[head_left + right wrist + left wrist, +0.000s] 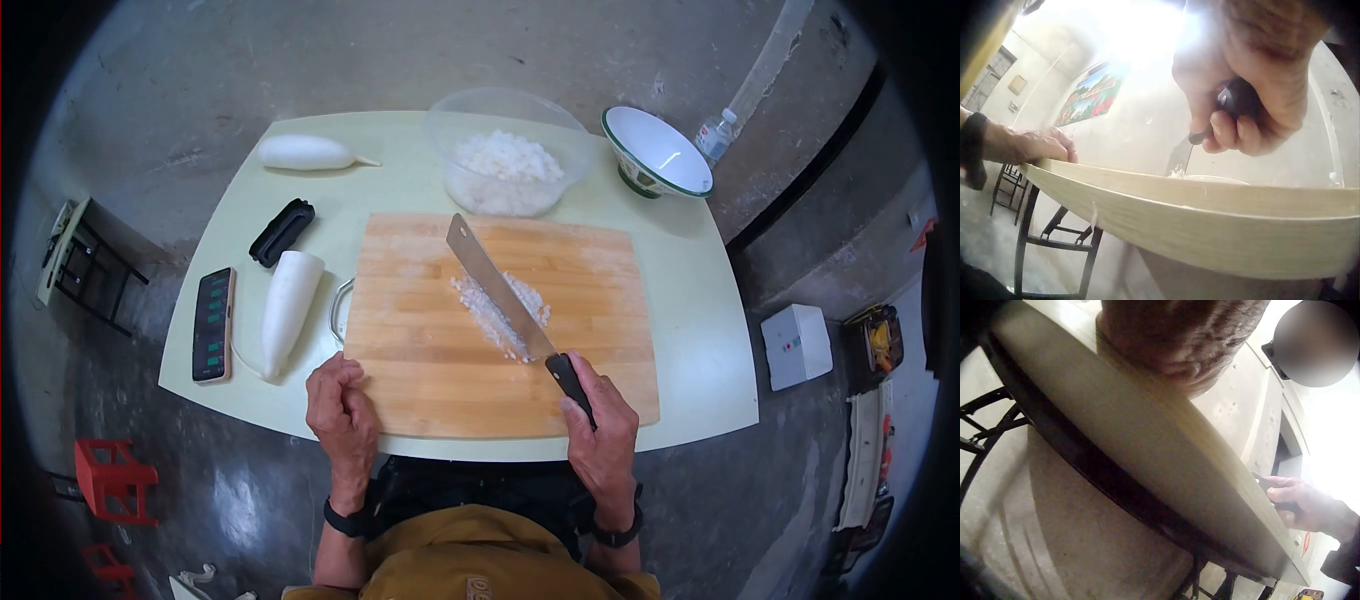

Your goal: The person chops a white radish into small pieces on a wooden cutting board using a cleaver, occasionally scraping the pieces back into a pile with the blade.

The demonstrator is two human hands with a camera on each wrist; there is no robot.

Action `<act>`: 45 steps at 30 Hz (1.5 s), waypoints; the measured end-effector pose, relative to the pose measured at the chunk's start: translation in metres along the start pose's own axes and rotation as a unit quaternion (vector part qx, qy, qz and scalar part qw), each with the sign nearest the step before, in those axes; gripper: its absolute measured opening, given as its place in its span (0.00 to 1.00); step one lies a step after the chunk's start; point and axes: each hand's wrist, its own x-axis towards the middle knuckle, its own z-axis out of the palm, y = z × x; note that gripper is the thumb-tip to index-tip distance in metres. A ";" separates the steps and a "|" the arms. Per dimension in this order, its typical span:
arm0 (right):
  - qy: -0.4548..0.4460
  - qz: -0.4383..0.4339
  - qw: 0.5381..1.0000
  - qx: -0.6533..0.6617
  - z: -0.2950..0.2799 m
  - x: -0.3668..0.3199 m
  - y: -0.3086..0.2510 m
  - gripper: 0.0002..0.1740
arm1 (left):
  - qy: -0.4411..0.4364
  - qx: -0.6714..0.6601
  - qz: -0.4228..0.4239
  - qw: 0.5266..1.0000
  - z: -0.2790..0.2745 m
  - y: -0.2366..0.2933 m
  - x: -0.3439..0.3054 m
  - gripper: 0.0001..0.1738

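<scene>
My right hand (603,425) grips the black handle of a kitchen knife (490,280). The wide blade lies slanted across finely chopped white bits (490,318), which spread to both sides of it on a wooden cutting board (410,380). In the right wrist view, the fingers (1244,134) wrap round the handle above the board's front edge. My left hand (342,408) holds the board's front left corner with curled fingers; the left wrist view shows its underside against the edge, fingertips hidden.
Behind the board stand a clear bowl (455,185) of chopped white pieces, a green-rimmed bowl (655,150) and a plastic bottle (714,137). To the left lie a whole white radish (305,152), a cut radish (290,310), a black case (282,232) and a phone (212,325).
</scene>
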 end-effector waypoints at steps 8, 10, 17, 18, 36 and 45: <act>-0.014 0.026 0.999 -0.023 -0.006 0.004 -0.003 0.30 | -0.004 -0.006 -0.007 1.000 0.001 -0.001 -0.001 0.18; 0.023 0.042 0.997 -0.053 -0.012 0.008 -0.003 0.28 | -0.003 -0.004 -0.006 1.000 0.001 -0.001 0.000 0.18; 0.081 0.075 0.980 -0.166 -0.023 0.014 0.020 0.26 | 0.001 -0.006 0.002 1.000 0.002 0.001 0.000 0.18; 0.082 0.079 0.977 -0.182 -0.023 0.015 0.023 0.25 | -0.001 -0.006 0.002 1.000 0.002 0.000 0.000 0.18; 0.027 0.041 0.989 -0.142 -0.012 0.006 0.001 0.32 | -0.007 -0.012 -0.010 1.000 -0.001 0.001 0.000 0.19; 0.029 0.059 0.989 -0.133 -0.010 0.003 0.001 0.32 | -0.007 -0.011 -0.010 1.000 0.000 0.001 0.000 0.18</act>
